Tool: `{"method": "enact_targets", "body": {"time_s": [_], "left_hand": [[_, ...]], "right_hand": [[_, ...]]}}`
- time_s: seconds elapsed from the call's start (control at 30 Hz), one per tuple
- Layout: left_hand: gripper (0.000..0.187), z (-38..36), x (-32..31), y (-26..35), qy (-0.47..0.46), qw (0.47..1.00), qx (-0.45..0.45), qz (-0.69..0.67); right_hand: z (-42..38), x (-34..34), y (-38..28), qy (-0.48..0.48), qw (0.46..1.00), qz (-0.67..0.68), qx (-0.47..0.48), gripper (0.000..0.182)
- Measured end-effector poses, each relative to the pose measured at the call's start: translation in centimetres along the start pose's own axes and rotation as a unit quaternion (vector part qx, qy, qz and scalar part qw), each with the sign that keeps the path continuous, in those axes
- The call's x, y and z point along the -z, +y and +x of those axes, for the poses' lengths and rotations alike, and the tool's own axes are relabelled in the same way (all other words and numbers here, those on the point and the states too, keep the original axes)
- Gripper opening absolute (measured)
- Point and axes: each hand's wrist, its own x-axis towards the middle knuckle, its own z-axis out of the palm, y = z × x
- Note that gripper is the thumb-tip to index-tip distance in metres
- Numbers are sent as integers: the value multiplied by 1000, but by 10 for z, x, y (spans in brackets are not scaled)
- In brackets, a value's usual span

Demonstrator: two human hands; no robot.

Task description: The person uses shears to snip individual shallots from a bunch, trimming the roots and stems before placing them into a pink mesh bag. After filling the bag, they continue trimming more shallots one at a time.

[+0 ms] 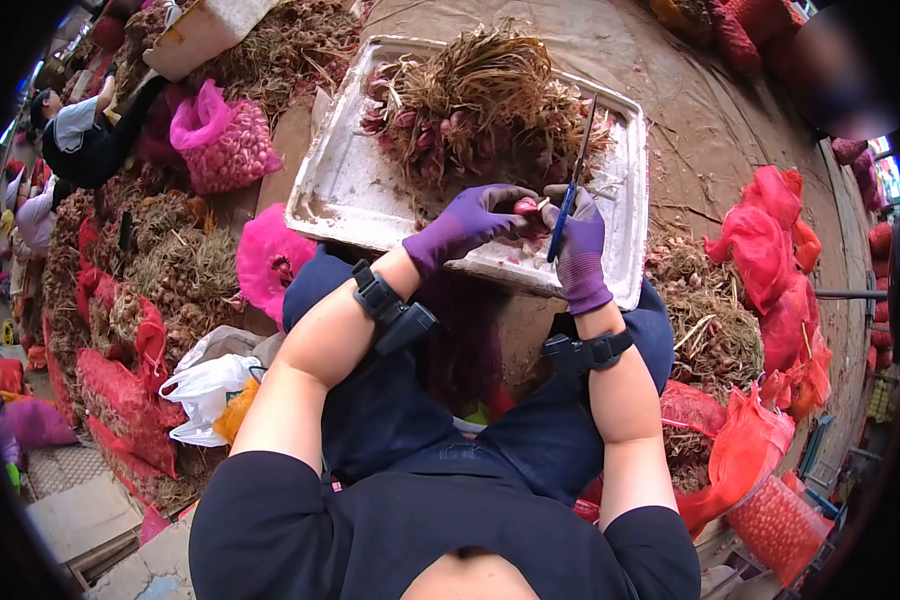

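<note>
Both hands wear purple gloves. My left hand [475,222] is closed round a small reddish bulb [526,206], which shows between its fingertips. Close beside it, my right hand [578,230] grips a long, thin tool with a blue handle [562,224] and a dark blade [585,140] pointing up and away. A pale stem end sits between the two hands. Beneath them lies a white tray [335,180], dirty inside and worn at its rim. A large heap of bulbs with dry stalks [480,100] fills the tray's far part.
A pink net bag of bulbs [232,145] stands at the upper left. Piles of dried bulbs [715,320] flank my legs, with red net bags [770,240] on the right. A white plastic bag [210,398] lies at the left. A person [80,135] works at the far left.
</note>
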Motion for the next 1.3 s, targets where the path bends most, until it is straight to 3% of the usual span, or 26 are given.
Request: {"method": "enact_targets", "body": {"time_s": [0.07,0.17,0.23,0.27,0.3,0.4,0.5,0.53,0.67,0.8,0.9,0.97,1.1,1.17,1.2,1.23,1.3], "left_hand": [[49,1,2,1,-18,997,-5,-73],[53,3,10,-2,-24,992,-17,-120],[55,4,9,6,-40,995,-14,-94],[57,3,9,10,-55,996,-11,-67],[57,3,9,11,-53,996,-10,-67],[58,-2,2,19,-45,999,-1,-2],[57,-2,5,14,-77,993,53,-75],[53,-4,2,19,-83,989,51,-109],[38,2,11,1,-43,987,71,-138],[38,10,14,-14,-48,979,66,-186],[35,2,7,0,-26,992,57,-108],[34,1,4,1,-18,990,62,-127],[38,2,5,6,-36,991,66,-111],[39,5,6,4,-60,991,57,-103],[40,7,7,-2,-37,998,21,-42],[41,9,8,-7,-13,1000,-14,20],[42,11,9,-8,8,997,-58,57]], "right_hand": [[-2,0,-3,0,1000,4,8,22],[-7,-5,-15,-10,991,124,-44,23],[2,-2,-10,-96,995,7,5,25],[1,-5,-6,-77,992,-48,85,26],[0,-7,-8,-79,992,-47,83,26],[-2,-3,-12,-203,972,-69,100,29],[-4,-5,-13,-193,976,-31,91,28],[-6,-3,-22,-184,980,-68,24,26],[-8,-8,-20,-128,991,12,32,20],[8,6,2,-91,995,-16,42,22],[3,1,-11,-77,981,-134,116,24],[2,2,-11,-82,979,-146,119,24],[-3,2,-7,-108,989,88,49,23],[7,15,9,-99,990,57,80,26],[9,17,6,-104,990,97,20,28],[8,17,5,-107,990,95,18,28],[6,15,-1,-50,991,99,-76,27]]}}
